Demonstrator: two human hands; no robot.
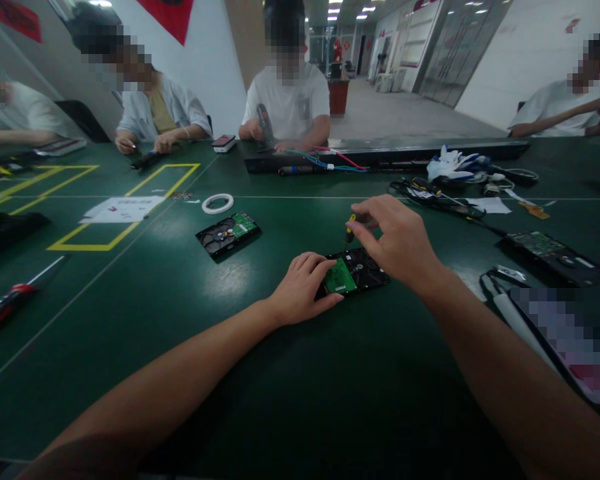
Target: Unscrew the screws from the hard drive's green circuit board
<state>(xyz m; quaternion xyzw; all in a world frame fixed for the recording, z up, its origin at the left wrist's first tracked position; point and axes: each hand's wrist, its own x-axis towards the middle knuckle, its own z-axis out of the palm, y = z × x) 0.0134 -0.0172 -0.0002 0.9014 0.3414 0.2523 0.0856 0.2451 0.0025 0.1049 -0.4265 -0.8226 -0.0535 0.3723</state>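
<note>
A black hard drive (363, 269) with a green circuit board (340, 278) lies on the green table (230, 373) in front of me. My left hand (303, 288) rests flat against the drive's left edge, fingers on the circuit board. My right hand (397, 241) hovers over the drive's right side, its fingertips pinched on a small screwdriver with a yellow and black handle (351, 225) held upright above the drive.
A second hard drive (229, 234) and a white ring (218, 203) lie further left. A red-handled screwdriver (10, 301) sits at the left edge. Another drive (553, 252), cables and white gloves (453, 167) are at the right. Several people sit around the table's far side.
</note>
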